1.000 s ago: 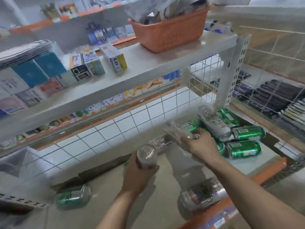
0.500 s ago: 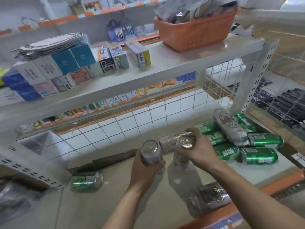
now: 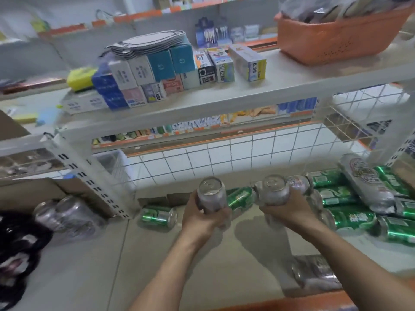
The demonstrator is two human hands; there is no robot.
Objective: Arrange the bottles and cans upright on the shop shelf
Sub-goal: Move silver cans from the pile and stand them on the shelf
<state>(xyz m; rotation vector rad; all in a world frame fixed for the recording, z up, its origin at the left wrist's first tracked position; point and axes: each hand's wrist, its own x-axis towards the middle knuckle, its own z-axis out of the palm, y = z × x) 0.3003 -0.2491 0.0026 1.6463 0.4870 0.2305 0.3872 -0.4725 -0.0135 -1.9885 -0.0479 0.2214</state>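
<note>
Silver aluminium can (image 3: 211, 195), upright, is clasped in the left hand (image 3: 202, 218) over the pale shop shelf (image 3: 157, 265). A second silver can (image 3: 275, 190), also upright, is clasped in the right hand (image 3: 289, 212). The hands are side by side, not touching. Green cans (image 3: 350, 217) lie heaped on their sides at the right, and a lone green can (image 3: 158, 216) lies at the left.

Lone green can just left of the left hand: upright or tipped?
Tipped. The green can lies on its side on the shelf, its length along the board and its silver end facing right, toward the left hand.
</note>
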